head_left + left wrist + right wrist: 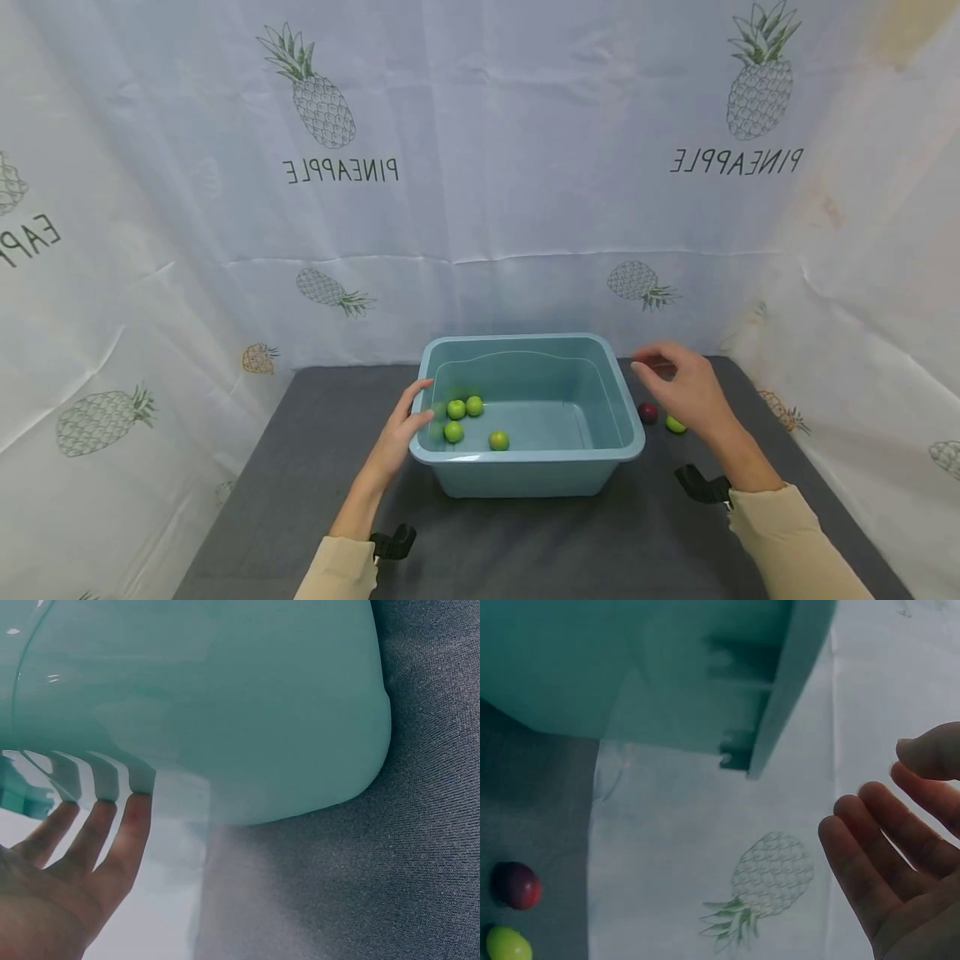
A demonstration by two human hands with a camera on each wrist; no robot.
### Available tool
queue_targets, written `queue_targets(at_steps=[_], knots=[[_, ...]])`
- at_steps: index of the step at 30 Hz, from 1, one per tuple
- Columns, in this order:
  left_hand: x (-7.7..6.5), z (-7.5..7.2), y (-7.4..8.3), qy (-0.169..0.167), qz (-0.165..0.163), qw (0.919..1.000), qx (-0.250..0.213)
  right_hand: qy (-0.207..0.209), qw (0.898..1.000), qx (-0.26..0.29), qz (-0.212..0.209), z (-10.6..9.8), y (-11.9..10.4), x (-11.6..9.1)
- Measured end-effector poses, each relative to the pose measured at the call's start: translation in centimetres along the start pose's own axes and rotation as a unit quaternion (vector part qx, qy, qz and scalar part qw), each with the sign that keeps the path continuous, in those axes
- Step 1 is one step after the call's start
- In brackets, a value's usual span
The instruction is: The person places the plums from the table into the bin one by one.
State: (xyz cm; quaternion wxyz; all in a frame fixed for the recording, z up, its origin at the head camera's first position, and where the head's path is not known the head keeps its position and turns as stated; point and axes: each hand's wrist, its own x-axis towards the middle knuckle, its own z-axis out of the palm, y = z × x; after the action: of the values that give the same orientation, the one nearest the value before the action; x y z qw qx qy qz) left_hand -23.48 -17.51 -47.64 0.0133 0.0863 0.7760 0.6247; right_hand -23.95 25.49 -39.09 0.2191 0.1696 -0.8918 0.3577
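A light blue-green plastic basin [527, 480] stands on the dark table, and several green limes [456, 409] lie inside it, mostly toward its left. My left hand [392, 435] grips the basin's left rim; in the left wrist view three fingertips meet the outer wall [247, 705]. Beyond the right rim my right hand [688, 392] hovers with nothing in it, its fingers loosely bent and the thumb apart from them. Below that hand, a dark red plum-like fruit [648, 412] and another lime [675, 424] rest on the table, both also seen in the right wrist view.
A dark grey cloth [300, 483] covers the table. White fabric with pineapple prints [525, 208] hangs close behind the table and along both sides. Black straps with camera mounts [701, 485] sit at both wrists, below beige sleeves.
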Motion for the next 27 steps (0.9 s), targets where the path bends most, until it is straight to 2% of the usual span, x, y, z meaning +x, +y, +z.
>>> queue_targets(at_steps=[8, 27], knots=[[0.0, 0.0, 0.0, 0.001, 0.01, 0.9999, -0.004, -0.004, 0.999, -0.012, 0.052, 0.6, 2.6, -0.5], [0.0, 0.2, 0.0, 0.005, 0.005, 1.0, 0.001, 0.015, 0.991, -0.03, 0.127, 2.0, 9.8, -2.0]])
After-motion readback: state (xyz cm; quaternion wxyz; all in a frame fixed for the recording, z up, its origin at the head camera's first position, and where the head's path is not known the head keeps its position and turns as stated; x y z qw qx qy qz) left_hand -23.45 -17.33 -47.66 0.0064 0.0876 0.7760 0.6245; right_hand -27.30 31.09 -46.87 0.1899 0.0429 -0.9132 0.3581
